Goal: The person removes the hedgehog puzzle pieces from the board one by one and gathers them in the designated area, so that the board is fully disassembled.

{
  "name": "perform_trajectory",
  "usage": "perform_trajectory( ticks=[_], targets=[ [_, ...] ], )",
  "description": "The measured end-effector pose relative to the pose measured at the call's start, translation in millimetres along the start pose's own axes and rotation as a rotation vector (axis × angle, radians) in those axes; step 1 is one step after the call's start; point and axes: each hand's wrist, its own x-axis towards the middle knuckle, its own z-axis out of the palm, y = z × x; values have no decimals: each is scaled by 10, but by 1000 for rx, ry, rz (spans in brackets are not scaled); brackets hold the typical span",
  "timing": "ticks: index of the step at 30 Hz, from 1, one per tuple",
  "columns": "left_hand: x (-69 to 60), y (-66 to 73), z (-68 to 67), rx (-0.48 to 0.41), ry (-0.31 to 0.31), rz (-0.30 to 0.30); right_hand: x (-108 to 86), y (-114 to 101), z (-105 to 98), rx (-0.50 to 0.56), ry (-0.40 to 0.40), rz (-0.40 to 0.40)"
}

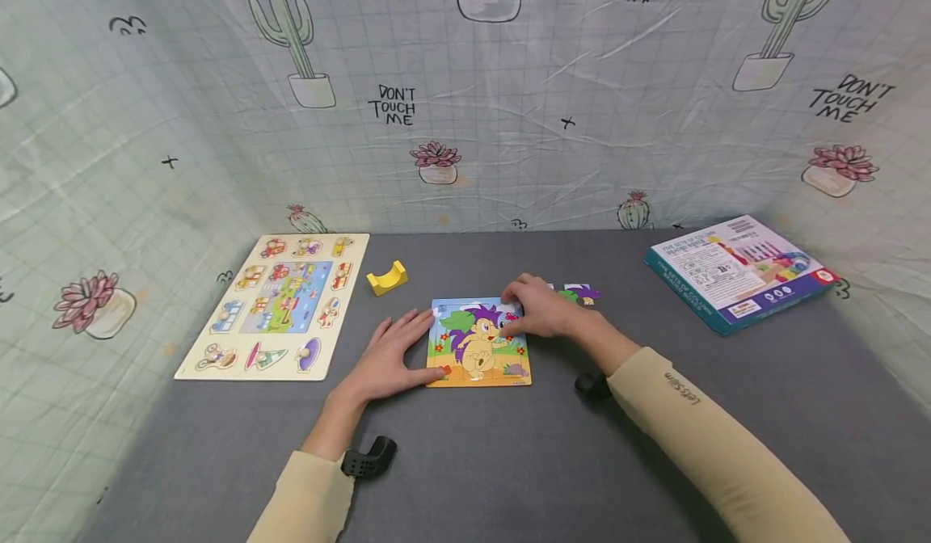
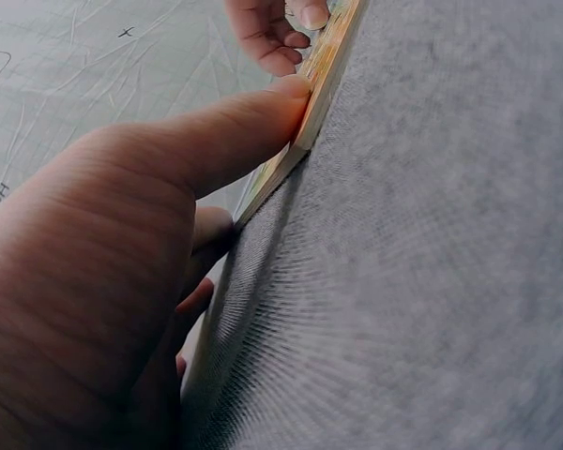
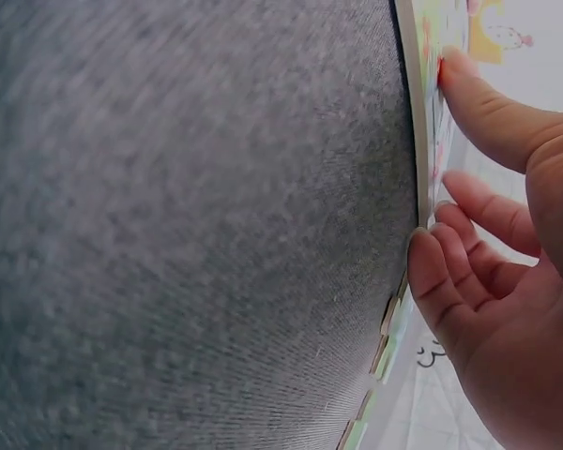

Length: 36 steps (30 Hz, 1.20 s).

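Observation:
A small square jigsaw puzzle with a cartoon hedgehog lies flat on the grey table. My left hand rests at its left side, fingers spread and fairly straight, the thumb on the lower left corner. In the left wrist view that thumb lies over the puzzle's edge. At the upper right corner is my right hand, its thumb and fingertips touching the puzzle. The right wrist view shows the right thumb on the picture and the fingers bent by the edge, with no piece visible between them.
Several loose puzzle pieces lie just beyond my right hand. A yellow arched block sits behind my left hand. The large picture board lies at the left; a boxed game is at the back right. Patterned cloth surrounds the table.

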Motion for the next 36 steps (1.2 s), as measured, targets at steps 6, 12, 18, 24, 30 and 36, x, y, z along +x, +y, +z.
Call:
perform_trajectory(
  ticks=[6,12,18,24,30,36],
  targets=[
    [4,-3,4,1,-4,-3,16,-5,8,3,-9,7],
    [7,-7,9,4,-11,-12,28,1,13,19,-2,7],
    [9,-8,9,7,-8,-9,37,0,15,0,-5,11],
    [9,-1,5,2,-7,1,33,-11,3,33,2,12],
    [7,2,2,-2,-10,-3,14,-12,-42,105,48,-27],
    [4,-3,0,-1,-6,-5,21,-3,-77,174,77,-43]
  ],
)
